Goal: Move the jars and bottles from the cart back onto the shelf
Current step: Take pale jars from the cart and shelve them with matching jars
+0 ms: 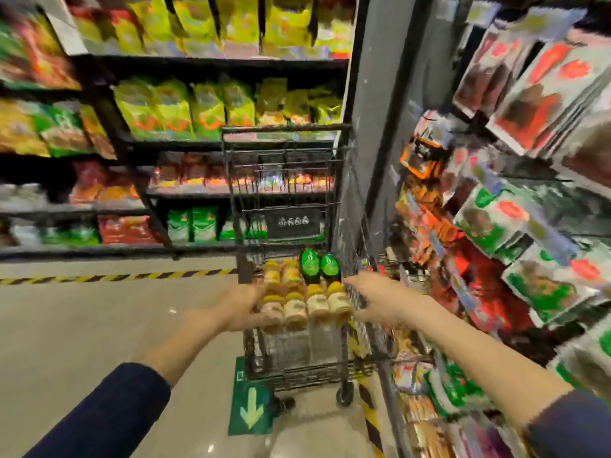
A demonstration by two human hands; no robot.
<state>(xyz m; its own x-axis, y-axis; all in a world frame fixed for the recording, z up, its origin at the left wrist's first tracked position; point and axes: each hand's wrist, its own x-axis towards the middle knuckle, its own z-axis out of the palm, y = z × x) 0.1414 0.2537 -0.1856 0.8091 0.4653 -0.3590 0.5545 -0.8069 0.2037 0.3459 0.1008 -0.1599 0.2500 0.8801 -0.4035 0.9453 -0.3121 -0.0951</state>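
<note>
This is a shop, most likely a supermarket aisle; tall black metal shelving (211, 66) on the left carries rows of yellow-green snack bags (172, 107), with red and green packets on the lower tiers; a second rack on the right (529, 206) is packed with flat red, white and green packets, though blur hides their labels; a black wire shopping cart (287, 193) stands in the aisle; the pale polished floor (82, 325) bears a yellow-and-black hazard stripe (99, 278) and a green sticker with a pale arrow (250, 408).
</note>
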